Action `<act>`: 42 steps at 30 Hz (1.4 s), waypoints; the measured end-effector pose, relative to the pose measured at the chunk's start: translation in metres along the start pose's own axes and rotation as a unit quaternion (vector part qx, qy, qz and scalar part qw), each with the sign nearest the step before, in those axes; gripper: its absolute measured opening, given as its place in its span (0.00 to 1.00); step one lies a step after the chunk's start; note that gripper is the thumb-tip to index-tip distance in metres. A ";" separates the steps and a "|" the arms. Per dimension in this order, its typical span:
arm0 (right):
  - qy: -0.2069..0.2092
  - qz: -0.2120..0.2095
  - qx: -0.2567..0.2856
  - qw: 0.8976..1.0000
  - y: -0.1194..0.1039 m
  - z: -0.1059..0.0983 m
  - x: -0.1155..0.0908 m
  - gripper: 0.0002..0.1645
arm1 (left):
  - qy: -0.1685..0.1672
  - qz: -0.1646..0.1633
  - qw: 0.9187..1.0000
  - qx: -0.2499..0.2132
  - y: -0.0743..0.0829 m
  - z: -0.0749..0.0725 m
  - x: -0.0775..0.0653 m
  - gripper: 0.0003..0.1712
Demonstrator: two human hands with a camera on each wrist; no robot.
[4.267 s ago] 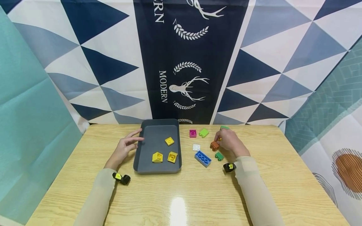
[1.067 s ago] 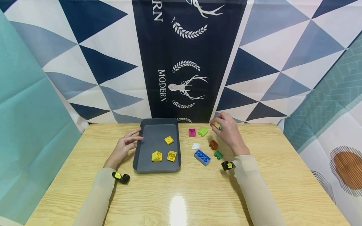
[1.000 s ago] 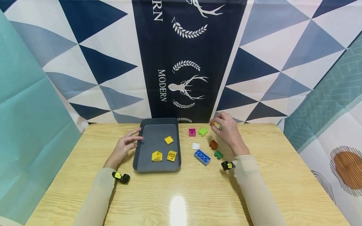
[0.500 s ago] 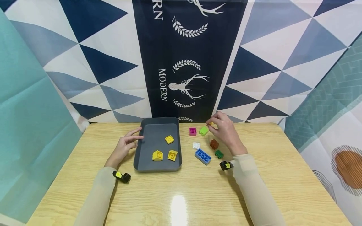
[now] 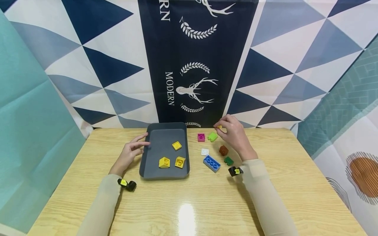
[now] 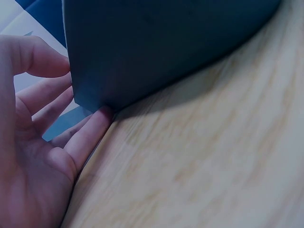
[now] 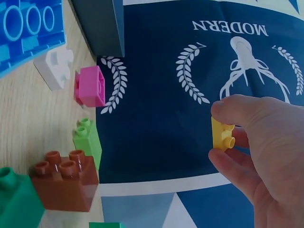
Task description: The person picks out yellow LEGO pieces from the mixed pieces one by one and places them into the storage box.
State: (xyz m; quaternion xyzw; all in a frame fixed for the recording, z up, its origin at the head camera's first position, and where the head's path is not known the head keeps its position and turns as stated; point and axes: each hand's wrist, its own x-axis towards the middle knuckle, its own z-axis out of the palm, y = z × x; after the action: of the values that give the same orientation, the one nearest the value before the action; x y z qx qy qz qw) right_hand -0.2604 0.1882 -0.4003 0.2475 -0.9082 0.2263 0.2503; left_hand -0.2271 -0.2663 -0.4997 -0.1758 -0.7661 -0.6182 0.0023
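Between thumb and fingers of my right hand (image 5: 235,136) is a small yellow building brick (image 7: 222,134), held up off the table with studs showing in the right wrist view. Below it lie a lime green brick (image 5: 212,137) and a brown brick (image 5: 223,150). My left hand (image 5: 131,153) touches the left wall of a dark grey tray (image 5: 153,172), its fingers mostly straight. Several yellow pieces lie in the tray: a flat square (image 5: 177,146), a sloped brick (image 5: 164,162) and another brick (image 5: 179,162).
Right of the tray are a magenta brick (image 5: 201,137), a white brick (image 5: 205,152), a long blue brick (image 5: 211,164) and a dark green brick (image 5: 228,161). Another green piece (image 7: 105,225) shows at the right wrist view's bottom edge. A patterned cloth (image 5: 192,65) hangs behind the table.
My right hand has picked up the yellow brick from beside the brown one, raised it and carried it slightly left. My left hand stays at the tray.
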 end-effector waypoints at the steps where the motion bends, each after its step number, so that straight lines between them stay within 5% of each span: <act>1: -0.002 0.000 0.002 1.000 0.000 0.001 0.000 0.06 | 0.000 -0.001 1.000 0.000 0.000 0.000 0.000 0.23; 42: -0.073 0.044 0.066 0.994 -0.035 0.054 0.027 0.07 | 0.004 -0.002 1.000 0.016 -0.003 -0.001 0.000 0.23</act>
State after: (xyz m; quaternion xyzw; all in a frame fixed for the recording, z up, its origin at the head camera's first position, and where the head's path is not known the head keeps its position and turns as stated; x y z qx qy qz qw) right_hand -0.2790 0.1232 -0.4165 0.2391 -0.9171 0.2783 0.1558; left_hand -0.2284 -0.2680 -0.5017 -0.1717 -0.7760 -0.6068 0.0063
